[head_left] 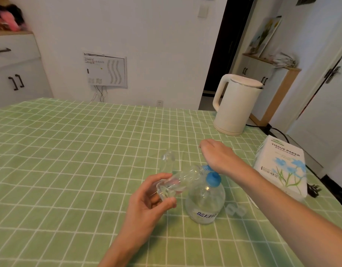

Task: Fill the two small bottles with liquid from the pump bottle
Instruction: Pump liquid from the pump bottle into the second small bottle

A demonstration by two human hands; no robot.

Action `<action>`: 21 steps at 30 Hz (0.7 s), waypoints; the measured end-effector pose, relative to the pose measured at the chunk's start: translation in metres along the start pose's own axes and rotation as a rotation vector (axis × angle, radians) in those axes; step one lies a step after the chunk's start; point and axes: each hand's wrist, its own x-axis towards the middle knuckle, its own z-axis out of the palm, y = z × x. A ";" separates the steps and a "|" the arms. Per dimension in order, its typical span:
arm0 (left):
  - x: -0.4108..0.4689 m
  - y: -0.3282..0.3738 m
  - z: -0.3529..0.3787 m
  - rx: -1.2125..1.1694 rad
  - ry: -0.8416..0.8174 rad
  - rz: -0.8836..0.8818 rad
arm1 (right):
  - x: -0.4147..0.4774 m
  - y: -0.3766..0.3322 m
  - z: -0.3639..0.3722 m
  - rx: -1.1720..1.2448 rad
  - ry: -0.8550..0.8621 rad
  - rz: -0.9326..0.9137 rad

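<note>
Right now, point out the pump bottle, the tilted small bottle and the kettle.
pump bottle (204, 200): head view, clear body above the label.
tilted small bottle (185, 179): head view, middle of its body.
kettle (235, 108): head view, cream side wall.

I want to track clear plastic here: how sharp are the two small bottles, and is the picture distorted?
Head view: the tilted small bottle in the left hand shows clear glints; the second small bottle is faint, smeared against the tablecloth; wide-angle bending leans the white door.

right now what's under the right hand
The blue pump head of the pump bottle, its spout at the mouth of the tilted small bottle held by the left hand. The right hand covers the pump's top, so contact is hidden.
</note>
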 end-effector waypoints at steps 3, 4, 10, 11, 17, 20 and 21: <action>0.001 -0.004 -0.004 0.006 -0.007 -0.006 | 0.003 0.004 0.005 0.005 -0.033 0.018; 0.001 -0.005 -0.005 0.010 -0.009 -0.013 | 0.001 0.005 0.007 0.001 -0.040 0.020; 0.000 -0.003 -0.004 0.028 0.014 0.000 | 0.000 0.002 0.008 -0.026 -0.001 0.073; 0.000 -0.003 -0.003 0.040 0.009 0.001 | 0.000 0.001 0.006 -0.021 0.009 0.076; 0.000 -0.002 -0.002 0.015 -0.009 0.006 | 0.001 -0.005 0.004 -0.003 0.068 0.079; 0.000 -0.005 -0.004 0.019 -0.012 -0.002 | 0.000 -0.001 0.007 0.037 0.073 0.092; 0.000 -0.006 -0.004 0.020 -0.012 -0.006 | -0.001 0.000 0.009 0.052 0.074 0.101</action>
